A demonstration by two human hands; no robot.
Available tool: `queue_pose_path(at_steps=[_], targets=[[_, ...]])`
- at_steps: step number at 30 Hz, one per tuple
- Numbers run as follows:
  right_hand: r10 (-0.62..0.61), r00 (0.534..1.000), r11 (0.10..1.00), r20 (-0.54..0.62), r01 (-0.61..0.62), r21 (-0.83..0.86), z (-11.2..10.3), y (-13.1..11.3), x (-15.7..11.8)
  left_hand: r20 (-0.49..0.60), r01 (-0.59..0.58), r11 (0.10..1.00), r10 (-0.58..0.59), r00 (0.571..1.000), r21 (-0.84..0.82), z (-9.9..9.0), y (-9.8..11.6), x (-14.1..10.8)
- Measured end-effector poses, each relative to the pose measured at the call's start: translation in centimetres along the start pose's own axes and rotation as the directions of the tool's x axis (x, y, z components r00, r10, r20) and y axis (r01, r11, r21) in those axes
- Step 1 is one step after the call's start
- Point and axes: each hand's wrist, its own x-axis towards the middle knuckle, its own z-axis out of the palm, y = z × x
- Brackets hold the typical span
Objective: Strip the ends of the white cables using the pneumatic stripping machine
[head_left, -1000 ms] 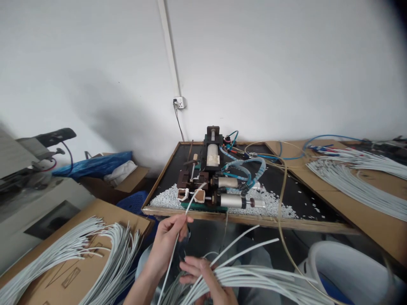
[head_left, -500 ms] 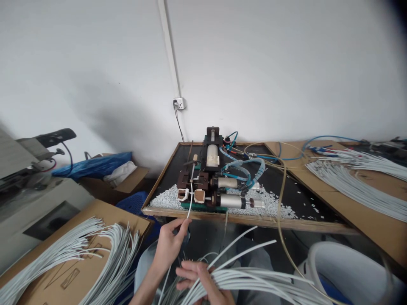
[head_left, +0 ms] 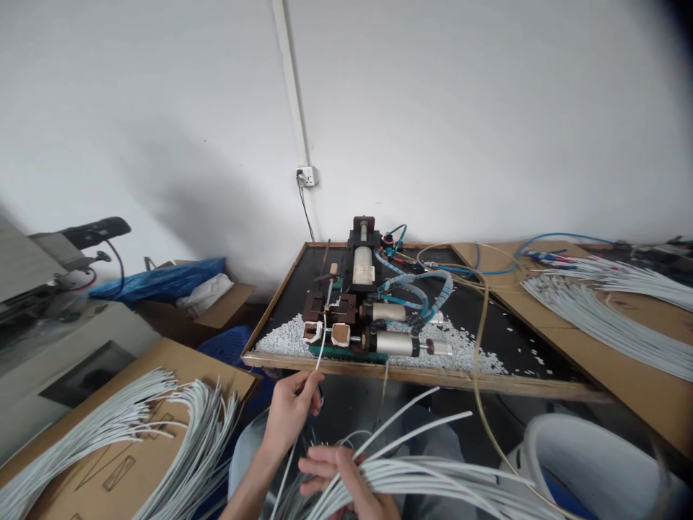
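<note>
My left hand (head_left: 291,408) pinches a single white cable (head_left: 321,350) between thumb and fingers, just in front of the tray's front edge. The cable's far end runs up between the jaws of a pneumatic wire stripping machine (head_left: 328,309), passing between two tape-wrapped pads (head_left: 341,334). Lower down, my right hand (head_left: 351,473) is closed around a thick bundle of white cables (head_left: 433,477), whose ends fan out to the right. Part of that hand is hidden beneath the bundle.
Small white offcuts (head_left: 284,339) lie over the wood-edged black tray (head_left: 498,296). More white cables rest on cardboard at left (head_left: 184,440) and right (head_left: 611,318). A white bucket (head_left: 590,440) stands at lower right, with a yellowish hose (head_left: 479,339) hanging beside it. A grey machine (head_left: 81,368) is at left.
The single cable has shifted slightly to the left between the pads, and my left hand has turned a little. The right hand and bundle look nearly the same.
</note>
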Motion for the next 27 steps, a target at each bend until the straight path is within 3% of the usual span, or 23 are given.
queue_pose_path(at_steps=[10, 18, 24, 27], targets=[[-0.013, 0.999, 0.999, -0.047, 0.011, -0.049, 0.3, 0.2, -0.2, -0.020, -0.001, 1.000, 0.001, 1.000, -0.004, 0.0, -0.1, 0.2], [-0.022, 0.999, 0.995, -0.027, 0.020, -0.093, 0.4, 0.2, 0.0, 0.053, -0.052, 0.998, 0.054, 0.997, -0.036, 0.1, -0.1, 0.3], [-0.041, 0.998, 0.990, 0.041, 0.046, -0.136, 0.0, 0.0, -0.2, -0.042, -0.098, 0.994, 0.100, 0.994, 0.056, -0.2, 1.6, -1.2], [-0.051, 0.997, 0.978, 0.060, 0.062, -0.200, 0.2, -0.3, -0.7, 0.066, -0.146, 0.982, 0.139, 0.988, 0.122, -0.5, 3.0, -2.0]])
